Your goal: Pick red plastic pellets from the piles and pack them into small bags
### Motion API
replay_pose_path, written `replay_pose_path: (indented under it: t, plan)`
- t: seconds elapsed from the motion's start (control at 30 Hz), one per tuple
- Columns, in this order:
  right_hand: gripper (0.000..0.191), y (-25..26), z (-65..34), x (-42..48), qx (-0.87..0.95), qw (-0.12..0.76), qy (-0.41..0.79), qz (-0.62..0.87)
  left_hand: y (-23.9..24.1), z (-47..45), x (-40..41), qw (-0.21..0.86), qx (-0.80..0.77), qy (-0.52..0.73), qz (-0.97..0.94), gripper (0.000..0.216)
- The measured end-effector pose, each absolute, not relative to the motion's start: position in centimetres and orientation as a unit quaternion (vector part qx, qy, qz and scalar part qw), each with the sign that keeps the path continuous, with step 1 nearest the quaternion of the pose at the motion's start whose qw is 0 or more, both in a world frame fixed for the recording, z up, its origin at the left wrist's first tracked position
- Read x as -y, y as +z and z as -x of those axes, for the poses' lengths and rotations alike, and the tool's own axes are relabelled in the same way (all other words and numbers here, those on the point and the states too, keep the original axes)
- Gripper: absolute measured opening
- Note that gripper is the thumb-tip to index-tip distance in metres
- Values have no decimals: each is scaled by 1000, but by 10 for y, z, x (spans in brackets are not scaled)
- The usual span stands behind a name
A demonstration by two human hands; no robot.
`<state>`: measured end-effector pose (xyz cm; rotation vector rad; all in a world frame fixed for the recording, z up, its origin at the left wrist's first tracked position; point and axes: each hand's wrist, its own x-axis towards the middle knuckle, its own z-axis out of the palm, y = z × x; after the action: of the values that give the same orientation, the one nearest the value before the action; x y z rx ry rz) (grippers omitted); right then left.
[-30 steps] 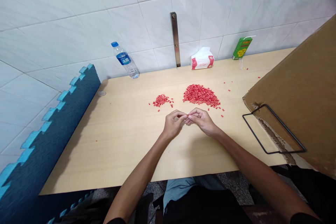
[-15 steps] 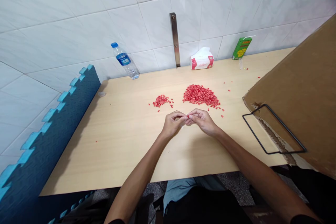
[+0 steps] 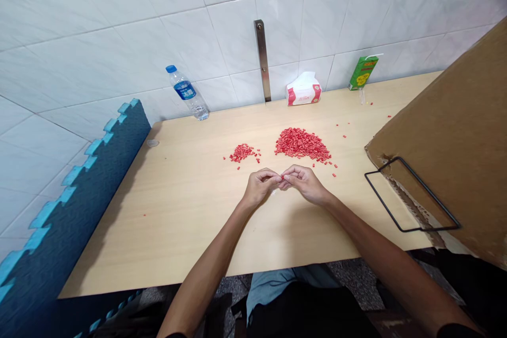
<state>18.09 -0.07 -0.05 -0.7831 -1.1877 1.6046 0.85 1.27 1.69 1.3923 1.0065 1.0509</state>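
Observation:
Fingertip to fingertip, my left hand (image 3: 261,186) and my right hand (image 3: 303,182) meet above the near middle of the table. Both pinch one small red piece (image 3: 282,177), mostly covered by the fingers. Just beyond my right hand lies a large heap of small red pieces (image 3: 301,143), short and rod-like. A smaller heap of the same red pieces (image 3: 241,152) lies beyond my left hand, with a few strays around it. What the pieces are exactly is too small to tell.
On the wooden table (image 3: 178,222) a water bottle (image 3: 187,92), a tissue pack (image 3: 303,91) and a green drink carton (image 3: 363,73) stand by the tiled wall. A blue foam mat (image 3: 87,190) edges the left; a cardboard box (image 3: 447,142) with a black wire frame (image 3: 412,230) borders the right.
Both hands stay together on the small red piece with barely any movement. The whole view has shifted very slightly; the heaps look the same.

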Motion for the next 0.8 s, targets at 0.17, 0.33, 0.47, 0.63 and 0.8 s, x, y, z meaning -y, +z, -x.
replay_pose_path:
  t: [0.17, 0.33, 0.47, 0.63, 0.8]
  plan:
    - [29, -2, -180, 0, 488, 478, 656, 320, 16, -9, -12, 528, -427, 443, -585, 23]
    - [31, -3, -180, 0, 489, 478, 656, 320, 17, -9, -12, 520, -431, 441, -591, 23]
    - [31, -2, -180, 1, 486, 484, 653, 323, 16, -9, -12, 523, -425, 447, -588, 20]
    - [32, -2, -180, 1, 490, 483, 646, 331, 15, -9, -12, 523, -427, 446, -588, 21]
    - [33, -3, -181, 0, 489, 481, 649, 329, 15, -9, -13, 525, -427, 443, -588, 22]
